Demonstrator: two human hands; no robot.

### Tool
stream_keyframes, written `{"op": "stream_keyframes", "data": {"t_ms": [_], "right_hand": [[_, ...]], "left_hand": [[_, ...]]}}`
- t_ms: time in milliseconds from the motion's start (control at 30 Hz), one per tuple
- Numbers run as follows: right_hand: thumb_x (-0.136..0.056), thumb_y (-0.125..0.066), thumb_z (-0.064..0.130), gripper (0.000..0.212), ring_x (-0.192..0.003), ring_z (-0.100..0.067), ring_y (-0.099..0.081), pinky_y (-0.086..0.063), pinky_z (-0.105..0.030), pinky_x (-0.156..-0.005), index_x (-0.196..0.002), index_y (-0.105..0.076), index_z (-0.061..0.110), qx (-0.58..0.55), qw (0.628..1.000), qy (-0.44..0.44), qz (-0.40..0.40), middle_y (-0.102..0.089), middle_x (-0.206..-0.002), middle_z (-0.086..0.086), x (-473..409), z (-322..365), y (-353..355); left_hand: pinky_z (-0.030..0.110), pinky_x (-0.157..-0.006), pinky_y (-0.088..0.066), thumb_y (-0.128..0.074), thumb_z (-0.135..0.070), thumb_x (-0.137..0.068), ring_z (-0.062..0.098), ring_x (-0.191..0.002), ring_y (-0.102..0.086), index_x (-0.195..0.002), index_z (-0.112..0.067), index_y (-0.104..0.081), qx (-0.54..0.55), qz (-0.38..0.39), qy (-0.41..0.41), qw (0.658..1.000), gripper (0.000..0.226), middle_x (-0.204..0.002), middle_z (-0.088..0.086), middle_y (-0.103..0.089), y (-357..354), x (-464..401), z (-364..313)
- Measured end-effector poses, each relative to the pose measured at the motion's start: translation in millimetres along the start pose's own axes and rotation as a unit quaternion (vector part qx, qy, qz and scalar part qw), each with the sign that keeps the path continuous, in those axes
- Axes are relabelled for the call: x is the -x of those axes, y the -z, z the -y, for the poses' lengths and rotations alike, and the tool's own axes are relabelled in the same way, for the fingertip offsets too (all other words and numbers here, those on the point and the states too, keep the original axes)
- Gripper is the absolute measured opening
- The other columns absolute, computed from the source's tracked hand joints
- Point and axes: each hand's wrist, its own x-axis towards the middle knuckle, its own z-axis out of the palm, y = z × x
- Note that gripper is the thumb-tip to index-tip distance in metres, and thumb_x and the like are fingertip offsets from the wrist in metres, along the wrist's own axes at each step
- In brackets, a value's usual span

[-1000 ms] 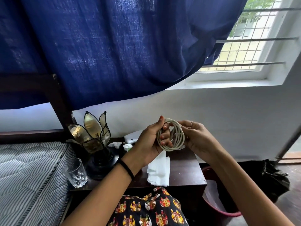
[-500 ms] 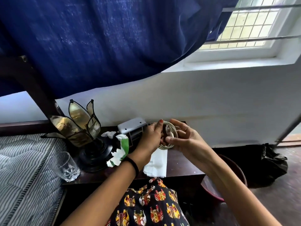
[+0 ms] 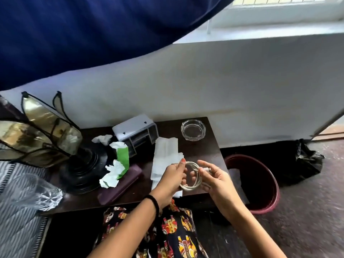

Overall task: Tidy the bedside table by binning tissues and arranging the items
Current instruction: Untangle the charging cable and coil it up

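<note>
- The left hand is above the front right part of the bedside table. Its fingers are curled around a coiled white cable, and a black band is on the wrist.
- The right hand is just beside it, with the palm turned to the left. Its fingers pinch the white plug end of the cable at the top of the coil, and the other fingers are half spread.
- So both hands are closed on the same cable, which is held a little above the table edge and does not touch it.
- Under the hands lies a flat stack of white folded tissues, partly hidden by the left hand.
- To the left, crumpled tissues with a green piece lie on a dark purple case. One more crumpled tissue lies further back.
- A grey plastic holder stands near the wall, and a glass ashtray is at the back right corner.
- A lamp with gold petals on a black base stands at the left, and a drinking glass is at the front left; it looks blurred.
- A dark red bin stands on the floor just beside the table on the right, and a black bag lies behind it.
</note>
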Motion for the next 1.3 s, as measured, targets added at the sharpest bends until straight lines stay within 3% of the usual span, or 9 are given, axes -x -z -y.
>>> {"op": "stream_keyframes", "data": {"t_ms": [67, 200, 333, 433, 600, 767, 867, 1033, 1300], "right_hand": [[-0.092, -0.055, 0.01, 0.021, -0.079, -0.021, -0.074, -0.057, -0.024, -0.061, -0.112, -0.063, 0.009, -0.014, 1.0, -0.024, -0.012, -0.075, -0.091, -0.014, -12.5, -8.0, 9.9], [-0.091, -0.056, 0.006, 0.02, -0.083, -0.025, -0.073, -0.06, -0.03, -0.065, -0.108, -0.065, -0.001, -0.001, 0.998, -0.051, -0.046, -0.075, -0.092, -0.018, -37.7, -13.1, 27.0], [-0.092, -0.056, 0.001, 0.021, -0.093, -0.034, -0.065, -0.054, -0.04, -0.084, -0.109, -0.062, -0.01, 0.046, 0.993, -0.072, -0.084, -0.066, -0.106, -0.032, -61.5, -4.5, 43.1], [-0.091, -0.058, 0.005, 0.021, -0.086, -0.024, -0.066, -0.059, -0.029, -0.073, -0.107, -0.064, -0.008, 0.091, 0.99, -0.077, -0.079, -0.07, -0.095, -0.02, -71.9, 2.4, 52.3], [-0.091, -0.058, 0.007, 0.016, -0.083, -0.019, -0.069, -0.059, -0.028, -0.07, -0.102, -0.067, 0.0, 0.121, 0.984, -0.088, -0.097, -0.072, -0.091, -0.015, -82.1, 4.6, 62.2], [-0.084, -0.068, 0.009, 0.019, -0.087, -0.024, -0.071, -0.059, -0.036, -0.079, -0.1, -0.071, 0.0, 0.23, 0.955, -0.046, -0.179, -0.073, -0.087, -0.015, -85.0, -1.9, 64.2], [-0.079, -0.073, 0.021, 0.018, -0.081, -0.017, -0.071, -0.057, -0.035, -0.082, -0.095, -0.075, 0.013, 0.354, 0.912, -0.02, -0.206, -0.075, -0.081, -0.006, -79.6, -2.2, 65.1], [-0.079, -0.072, 0.015, 0.025, -0.081, -0.022, -0.069, -0.056, -0.037, -0.083, -0.104, -0.072, 0.009, 0.395, 0.9, 0.005, -0.185, -0.071, -0.085, -0.008, -74.6, -1.1, 57.6], [-0.078, -0.072, 0.01, 0.038, -0.08, -0.015, -0.061, -0.04, -0.02, -0.072, -0.115, -0.064, 0.007, 0.447, 0.881, 0.02, -0.153, -0.067, -0.087, -0.003, -74.5, 0.5, 53.5]], "left_hand": [[0.027, -0.061, -0.046, -0.039, -0.044, -0.097, 0.018, -0.065, -0.051, -0.093, -0.013, -0.054, -0.014, 0.001, 0.012, 1.0, 0.034, -0.07, 0.004, -0.05, -1.2, -15.7, 5.4], [0.023, -0.056, -0.047, -0.045, -0.031, -0.098, 0.007, -0.051, -0.05, -0.102, -0.011, -0.054, 0.01, 0.014, 0.011, 1.0, 0.022, -0.066, 0.0, -0.052, -7.7, -41.5, 7.9], [0.029, -0.077, -0.053, -0.058, -0.008, -0.091, 0.015, -0.082, -0.061, -0.109, -0.012, -0.059, -0.011, 0.073, 0.005, 0.997, 0.019, -0.092, 0.007, -0.064, -8.5, -55.4, 6.3], [0.026, -0.078, -0.054, -0.064, -0.005, -0.086, 0.014, -0.09, -0.063, -0.112, -0.014, -0.058, -0.046, 0.09, -0.022, 0.995, 0.029, -0.101, 0.006, -0.064, -6.3, -64.7, 6.0], [0.018, -0.075, -0.052, -0.072, -0.012, -0.079, 0.01, -0.075, -0.064, -0.109, -0.019, -0.06, -0.227, 0.0, -0.113, 0.967, 0.033, -0.095, -0.001, -0.067, -14.1, -76.5, 9.1], [0.007, -0.063, -0.045, -0.071, -0.009, -0.079, 0.004, -0.068, -0.059, -0.101, -0.016, -0.064, -0.279, -0.078, -0.176, 0.941, 0.025, -0.087, -0.002, -0.065, -31.4, -74.2, 16.2], [0.022, -0.075, -0.05, -0.069, -0.011, -0.08, 0.012, -0.079, -0.06, -0.101, -0.017, -0.064, -0.305, -0.105, -0.195, 0.926, 0.022, -0.093, 0.002, -0.065, -36.7, -69.1, 18.1], [0.036, -0.084, -0.05, -0.064, -0.015, -0.084, 0.021, -0.091, -0.06, -0.104, -0.014, -0.063, -0.334, -0.125, -0.194, 0.914, 0.02, -0.1, 0.005, -0.064, -42.6, -62.8, 17.2], [0.026, -0.09, -0.04, -0.061, -0.015, -0.086, 0.02, -0.108, -0.053, -0.113, -0.015, -0.058, -0.355, -0.122, -0.198, 0.906, 0.027, -0.117, 0.004, -0.053, -42.5, -54.1, 11.5]]}}
